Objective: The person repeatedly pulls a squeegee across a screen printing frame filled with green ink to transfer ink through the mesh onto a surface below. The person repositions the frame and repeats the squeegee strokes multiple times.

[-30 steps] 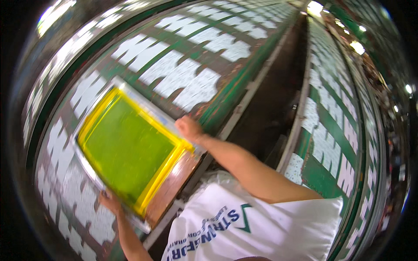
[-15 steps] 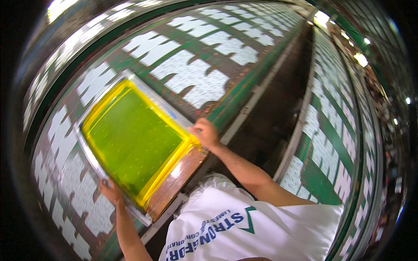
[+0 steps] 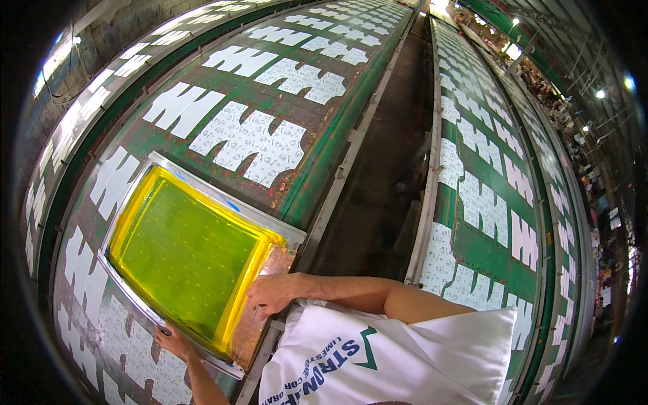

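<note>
A screen-printing screen (image 3: pixel 179 250) with yellow-bordered green mesh and a pale metal frame lies tilted on the long printing table (image 3: pixel 283 209). My left hand (image 3: pixel 174 341) grips the frame's lower-left side. My right hand (image 3: pixel 268 293) is at the screen's right end, fingers curled over the yellow border by a worn copper-coloured strip (image 3: pixel 275 260); what they hold, if anything, is unclear. Below that hand, a white cloth garment with dark lettering (image 3: pixel 405 358) covers my front.
White cut fabric pieces (image 3: pixel 243 145), some printed, lie in rows along the table. A dark gap (image 3: pixel 364 189) with rails separates it from a parallel table (image 3: pixel 486 202) with more pieces. Other tables curve away at both edges. A cluttered area and lamps (image 3: pixel 601 94) are at the right.
My right hand has moved from the screen's upper-right corner down along its right end. The screen and my left hand sit lower in view as the camera has shifted.
</note>
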The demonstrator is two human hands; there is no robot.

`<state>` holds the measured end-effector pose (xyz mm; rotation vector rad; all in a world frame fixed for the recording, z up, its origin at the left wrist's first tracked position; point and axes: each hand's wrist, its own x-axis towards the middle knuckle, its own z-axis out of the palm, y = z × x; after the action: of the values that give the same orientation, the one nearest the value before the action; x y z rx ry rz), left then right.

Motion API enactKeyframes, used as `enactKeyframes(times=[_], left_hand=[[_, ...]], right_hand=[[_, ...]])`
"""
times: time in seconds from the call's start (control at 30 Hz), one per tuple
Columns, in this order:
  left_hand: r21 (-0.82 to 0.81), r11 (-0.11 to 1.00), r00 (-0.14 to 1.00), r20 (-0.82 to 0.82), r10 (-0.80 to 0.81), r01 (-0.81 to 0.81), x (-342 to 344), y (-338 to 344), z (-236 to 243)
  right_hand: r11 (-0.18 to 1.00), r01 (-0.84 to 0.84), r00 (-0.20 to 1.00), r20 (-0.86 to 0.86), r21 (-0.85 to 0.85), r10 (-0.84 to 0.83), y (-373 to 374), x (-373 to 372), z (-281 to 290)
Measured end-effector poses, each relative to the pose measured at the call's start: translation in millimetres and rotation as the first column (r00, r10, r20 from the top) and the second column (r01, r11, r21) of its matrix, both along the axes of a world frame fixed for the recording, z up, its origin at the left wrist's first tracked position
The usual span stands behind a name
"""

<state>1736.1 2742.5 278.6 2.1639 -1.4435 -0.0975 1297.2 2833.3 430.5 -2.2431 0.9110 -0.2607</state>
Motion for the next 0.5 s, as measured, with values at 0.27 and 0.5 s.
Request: enactKeyframes(times=[0.27,0.5], left_hand=[[0.084,0.996,0.995,-0.097,-0.001,0.009,0,-2,10],[0.037,0.999,0.997,-0.076,0.012,-0.009,-4,1,9]], right_hand=[[0.996,-0.081,0.978,-0.194,-0.033,0.073,10,-11,18],[0.988,-0.130,0.972,-0.208,-0.079,0.111,8,-24,5]])
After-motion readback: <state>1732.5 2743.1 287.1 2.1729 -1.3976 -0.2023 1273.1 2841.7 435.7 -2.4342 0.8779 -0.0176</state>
